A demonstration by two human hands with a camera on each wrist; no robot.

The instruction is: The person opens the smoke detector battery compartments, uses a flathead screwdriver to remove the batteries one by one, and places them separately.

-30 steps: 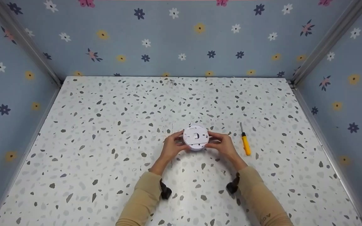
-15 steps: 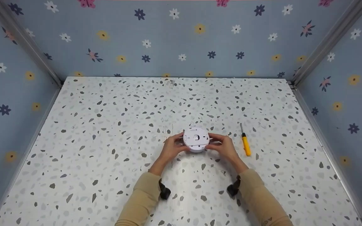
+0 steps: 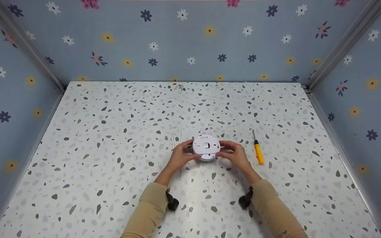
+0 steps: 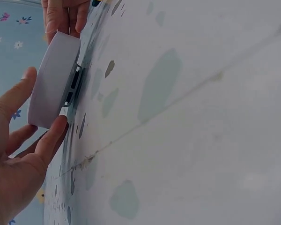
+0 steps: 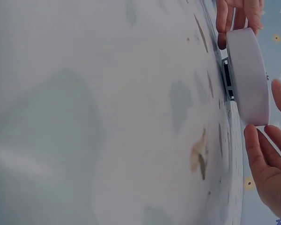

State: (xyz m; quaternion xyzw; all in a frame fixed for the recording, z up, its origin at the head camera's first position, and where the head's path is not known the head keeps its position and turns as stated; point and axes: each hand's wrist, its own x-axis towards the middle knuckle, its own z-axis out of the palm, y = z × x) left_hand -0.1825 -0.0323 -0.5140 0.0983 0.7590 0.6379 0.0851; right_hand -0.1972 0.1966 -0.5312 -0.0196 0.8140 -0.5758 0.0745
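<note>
The disc (image 3: 203, 149) is white (slotted on top).

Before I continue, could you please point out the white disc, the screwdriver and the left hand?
White disc (image 3: 202, 149): head view, on its upper face.
Screwdriver (image 3: 258, 150): head view, on its yellow handle.
Left hand (image 3: 180, 156): head view, middle of the hand.
</note>
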